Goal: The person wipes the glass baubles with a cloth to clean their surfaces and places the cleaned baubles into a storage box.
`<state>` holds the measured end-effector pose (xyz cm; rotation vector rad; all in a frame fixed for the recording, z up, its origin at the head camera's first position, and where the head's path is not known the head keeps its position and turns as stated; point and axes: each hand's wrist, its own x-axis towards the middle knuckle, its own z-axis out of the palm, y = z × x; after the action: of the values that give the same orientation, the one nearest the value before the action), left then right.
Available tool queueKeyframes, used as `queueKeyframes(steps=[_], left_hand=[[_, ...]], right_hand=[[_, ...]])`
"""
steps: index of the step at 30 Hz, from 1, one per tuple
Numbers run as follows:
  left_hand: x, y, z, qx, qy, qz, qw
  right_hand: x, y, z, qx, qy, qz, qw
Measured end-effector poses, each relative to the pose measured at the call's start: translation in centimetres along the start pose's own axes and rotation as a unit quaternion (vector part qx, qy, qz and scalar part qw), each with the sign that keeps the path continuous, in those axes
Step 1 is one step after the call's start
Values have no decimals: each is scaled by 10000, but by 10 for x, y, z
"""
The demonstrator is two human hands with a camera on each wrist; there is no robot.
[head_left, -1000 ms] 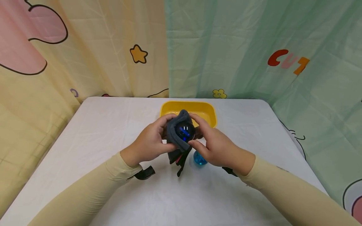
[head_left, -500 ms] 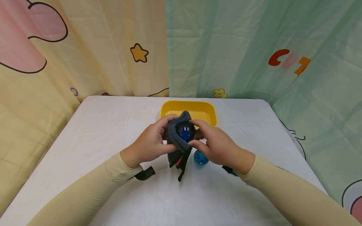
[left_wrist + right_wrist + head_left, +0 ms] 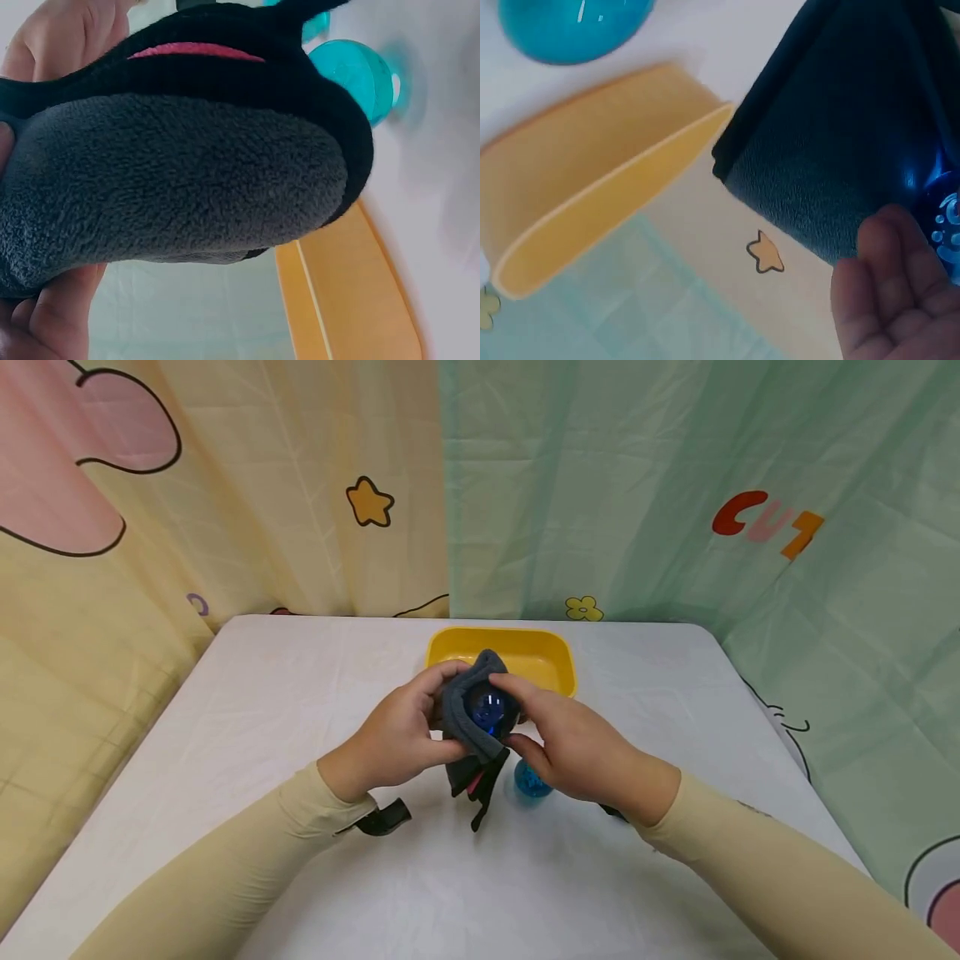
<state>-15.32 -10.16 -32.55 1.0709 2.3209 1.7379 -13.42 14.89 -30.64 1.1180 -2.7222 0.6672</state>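
A dark grey fleece pouch (image 3: 459, 708) with black trim hangs over the table, mouth up; its kind is partly hidden by the hands. In its mouth sits a glossy dark blue ball (image 3: 489, 710). My left hand (image 3: 397, 728) grips the pouch from the left, thumb in front and fingers behind. From the right, my right hand (image 3: 573, 739) holds the ball at the mouth, index finger over its top and thumb at the lower rim. In the left wrist view the fleece side (image 3: 180, 176) fills the middle, with a pink strip (image 3: 196, 51) along one edge.
A clear turquoise ball (image 3: 532, 779) lies on the white table just below my right hand. Behind the hands stands a yellow tray (image 3: 558, 652), partly covered by them. Printed curtains (image 3: 570, 485) hang close beyond the table's far edge.
My right index finger has moved left across the top of the ball and the pouch's mouth. The pouch's dangling end has swung slightly; the left hand stays almost still.
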Motion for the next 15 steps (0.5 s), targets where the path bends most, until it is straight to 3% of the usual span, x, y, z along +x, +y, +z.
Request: queueKeyframes(steps=[3,6,8,10,13,15], left_hand=[[-1,1,1,21,-59,-19,10000],[-1,1,1,82,-83,-35,9999],[-1,0,2,116,-78,-35,9999],[-1,0,2,128,-59,-23,9999],[-1,0,3,139,-37,-56,9999],[-1,0,4,137,-28,-84,9999]], right_hand=[[0,3,-1,-910,467,-603,9929],[-1,5,-1,-1240,810,-881,9850],[-1,3,-1,-874,614,-552,9927],[0,1,0,-147,256,54,9995],[1,-1,2,1094,-119,889,9899],[2,-1,3,1555,-202,1050,9820]])
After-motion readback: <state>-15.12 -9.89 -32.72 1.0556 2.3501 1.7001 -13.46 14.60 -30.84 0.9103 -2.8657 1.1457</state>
